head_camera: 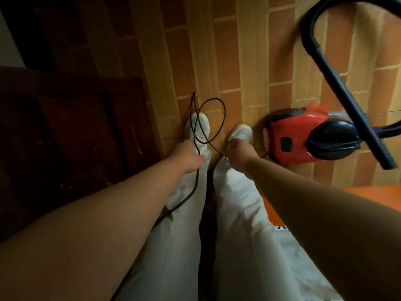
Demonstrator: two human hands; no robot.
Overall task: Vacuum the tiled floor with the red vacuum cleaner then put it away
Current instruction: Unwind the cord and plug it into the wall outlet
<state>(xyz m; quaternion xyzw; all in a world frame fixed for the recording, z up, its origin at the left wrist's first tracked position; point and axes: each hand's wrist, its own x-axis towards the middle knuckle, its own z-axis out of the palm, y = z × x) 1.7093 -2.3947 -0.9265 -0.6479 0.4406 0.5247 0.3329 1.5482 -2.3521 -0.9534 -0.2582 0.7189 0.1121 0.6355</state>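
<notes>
Handling the power cord (196, 181), both hands low over the feet. Left hand (188, 156): grip curled round the cord, which runs from it back past the left leg and out of view. Right hand (238, 152): grip closed on the same cord as far as the back of the hand lets me judge; the fingers themselves are hidden. Between the two hands the cord hangs slack in a couple of loose loops that cross over the left shoe (200, 124) and lie on the tiled floor (238, 61). Red vacuum cleaner (293, 137) sits on the tiles just beside the right shoe (242, 130), neither hand touching it. Its black hose (312, 40) arcs up high on the right, and the rigid tube (351, 98) slants down in front of the body; no floor head shows at the tube's end. Dark wooden furniture (76, 127) along the left. Progress, as a judgement: this is cord work, not vacuuming. Cannot tell whether the cord is being paid out before plugging in or gathered up afterwards; the tiles give no sign of being cleaned or not. Either way the machine is out on the floor, so putting it away is left to do.
</notes>
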